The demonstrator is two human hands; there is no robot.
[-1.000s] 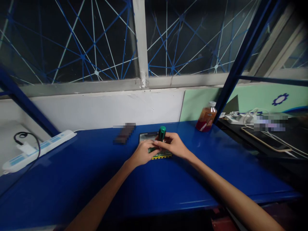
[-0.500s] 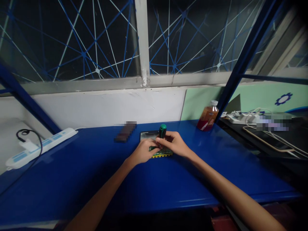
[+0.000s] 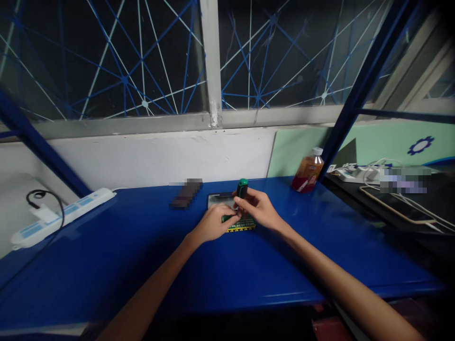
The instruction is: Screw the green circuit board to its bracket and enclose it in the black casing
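Observation:
My right hand (image 3: 261,208) is closed around the handle of a screwdriver (image 3: 243,185), green on top and black below, held roughly upright. Below it on the table sits a flat case (image 3: 245,227) with a dark far part, green rows and a yellow-and-black front edge. Over the left side of this case, my left hand (image 3: 213,223) has its thumb and fingers drawn together near the screwdriver's lower end. A dark green piece (image 3: 226,218) shows between them; I cannot make out what it is. The screwdriver's tip is hidden by the fingers.
On the blue table (image 3: 159,270), a blurred dark brown object (image 3: 186,193) lies behind my left hand. A white power strip (image 3: 64,218) rests at left. A drink bottle (image 3: 308,170) stands back right, near a phone (image 3: 396,204) with cables on a black surface.
The screwdriver has risen slightly and shifted a little to the right with my right hand. My left hand stays at almost the same spot over the case.

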